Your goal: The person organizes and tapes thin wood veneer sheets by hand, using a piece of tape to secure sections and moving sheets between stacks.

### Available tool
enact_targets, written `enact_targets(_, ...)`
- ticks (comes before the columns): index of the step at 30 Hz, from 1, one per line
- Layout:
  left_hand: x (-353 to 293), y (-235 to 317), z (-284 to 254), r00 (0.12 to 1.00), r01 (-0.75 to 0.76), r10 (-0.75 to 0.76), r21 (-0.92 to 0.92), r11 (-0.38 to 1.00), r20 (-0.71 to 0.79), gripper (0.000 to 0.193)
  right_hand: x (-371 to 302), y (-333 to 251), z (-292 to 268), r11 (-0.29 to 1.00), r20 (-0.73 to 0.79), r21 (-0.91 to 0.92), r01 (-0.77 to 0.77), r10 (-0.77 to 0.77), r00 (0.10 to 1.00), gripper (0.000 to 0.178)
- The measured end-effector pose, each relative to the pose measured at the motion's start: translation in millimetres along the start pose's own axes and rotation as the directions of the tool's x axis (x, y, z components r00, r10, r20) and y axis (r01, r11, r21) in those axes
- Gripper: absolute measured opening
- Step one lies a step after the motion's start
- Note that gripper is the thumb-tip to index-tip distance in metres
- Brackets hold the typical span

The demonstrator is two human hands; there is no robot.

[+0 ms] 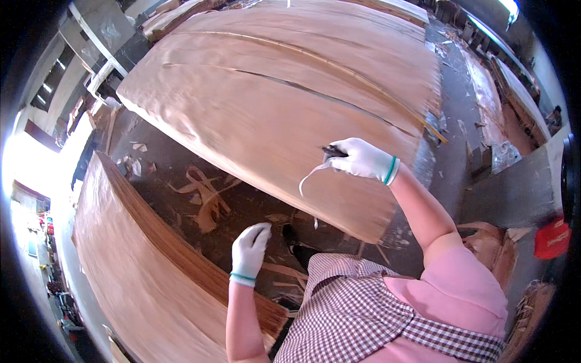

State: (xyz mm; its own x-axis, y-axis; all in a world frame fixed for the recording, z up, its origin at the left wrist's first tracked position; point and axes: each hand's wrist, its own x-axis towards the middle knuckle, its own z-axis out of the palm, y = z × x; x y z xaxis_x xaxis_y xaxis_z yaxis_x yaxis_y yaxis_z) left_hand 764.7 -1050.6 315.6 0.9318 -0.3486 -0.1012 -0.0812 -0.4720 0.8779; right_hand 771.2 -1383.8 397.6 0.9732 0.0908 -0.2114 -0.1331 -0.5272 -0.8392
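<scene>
A dark tool (334, 151) and white strip (307, 177) are held in the right grip (365, 160) over veneer (242, 115), centre frame; strip handling seems under way, steadiness called for next. Left grip (249, 251), lower centre: closure can't be told.

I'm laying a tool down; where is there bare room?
The broad veneer sheet is bare between its dark slit and near edge, left of the right hand. Bare too: the top of the lower-left stack, left of the left forearm. Scraps crowd the floor between.

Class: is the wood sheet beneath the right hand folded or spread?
Spread: the wood sheet lies out with its broad face showing.
</scene>
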Motion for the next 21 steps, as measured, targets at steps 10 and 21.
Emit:
enact_targets(10, 231, 38, -82, 0.940, -0.050, 0.085, -0.113, 0.992, 0.330, 0.024, 215, -95, 40, 0.903, 0.177, -0.198, 0.382, -0.350, 0.920, 0.022)
enact_targets(21, 433, -33, -178, 0.956, 0.248, -0.067, -0.663, 0.706, 0.285, 0.010, 393, -114, 113, 0.690, -0.116, 0.723, -0.025, 0.156, 0.981, 0.032)
